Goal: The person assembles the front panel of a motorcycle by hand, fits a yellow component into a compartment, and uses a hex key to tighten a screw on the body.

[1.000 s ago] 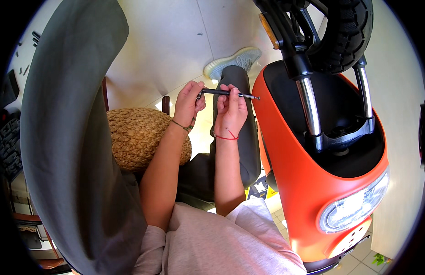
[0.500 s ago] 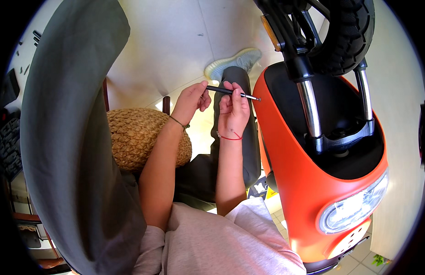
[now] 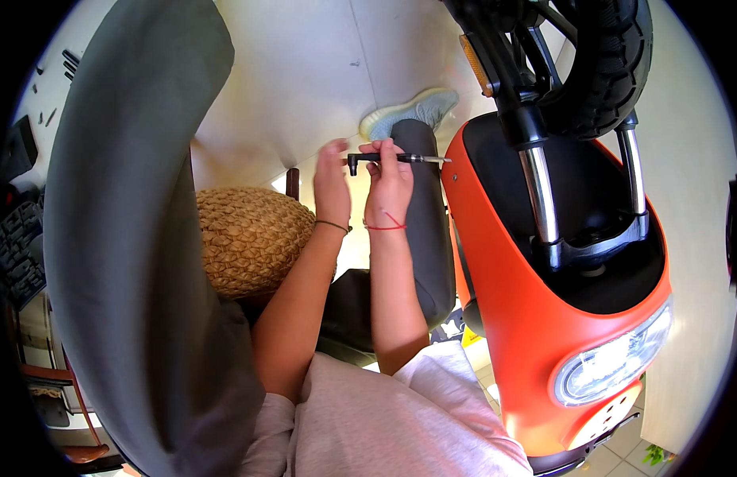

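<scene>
My right hand (image 3: 390, 187) is closed around a slim black screwdriver (image 3: 406, 158), with a short right-angled bend at its left end. Its silver shaft points right, and the tip is close to the side of an orange scooter front panel (image 3: 495, 262). I cannot tell whether the tip touches. A small round screw or hole (image 3: 456, 178) shows on the panel just below the tip. Left of the bent end, my left hand (image 3: 332, 187) is off the screwdriver, its fingers raised, loosely apart and slightly blurred. It holds nothing that I can see.
The scooter's black tyre (image 3: 607, 79) and silver fork tube (image 3: 538, 191) rise at the right, above the headlight (image 3: 615, 354). A woven straw seat (image 3: 253, 238) stands left of my forearms. My bent legs (image 3: 138, 238) flank them. Small tools (image 3: 70, 63) lie far left.
My left hand has let go of the screwdriver's left end and opened. The screwdriver, still in my right hand, now shows its bent end, and its tip has risen slightly from the small round spot.
</scene>
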`<state>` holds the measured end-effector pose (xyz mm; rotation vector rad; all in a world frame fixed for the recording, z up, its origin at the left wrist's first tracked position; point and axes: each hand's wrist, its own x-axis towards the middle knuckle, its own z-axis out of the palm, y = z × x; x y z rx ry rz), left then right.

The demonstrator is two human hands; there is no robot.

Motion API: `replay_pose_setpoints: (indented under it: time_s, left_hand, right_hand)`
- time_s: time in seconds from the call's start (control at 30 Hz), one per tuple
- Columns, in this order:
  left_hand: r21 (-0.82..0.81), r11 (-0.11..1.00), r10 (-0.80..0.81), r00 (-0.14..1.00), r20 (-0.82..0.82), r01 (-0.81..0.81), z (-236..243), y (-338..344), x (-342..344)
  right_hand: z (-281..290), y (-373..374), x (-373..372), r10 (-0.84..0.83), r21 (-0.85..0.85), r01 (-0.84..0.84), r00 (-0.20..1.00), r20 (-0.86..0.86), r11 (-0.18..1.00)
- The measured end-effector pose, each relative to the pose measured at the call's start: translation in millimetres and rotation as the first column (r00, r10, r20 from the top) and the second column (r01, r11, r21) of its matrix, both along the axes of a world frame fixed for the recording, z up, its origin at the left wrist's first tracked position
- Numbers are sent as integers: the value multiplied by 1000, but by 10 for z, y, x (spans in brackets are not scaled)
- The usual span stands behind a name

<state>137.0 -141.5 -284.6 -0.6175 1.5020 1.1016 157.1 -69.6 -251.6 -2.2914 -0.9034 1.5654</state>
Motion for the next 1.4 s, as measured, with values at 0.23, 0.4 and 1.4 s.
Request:
replay_pose_setpoints:
  time_s: [0.23,0.4,1.4]
  left_hand:
    - [-307,930,248,961,120,-202,-197,-267,254]
    - [-151,977,174,968,181,-148,11,67,142]
    - [719,457,-154,750,644,-523,866,332,396]
  right_hand:
    - [-1089,-140,224,216,-31,-215,975,49,976]
    - [-1765,310,125,127,-45,-120,965,230,992]
    - [2040,71,-640,501,567,-521,840,209,638]
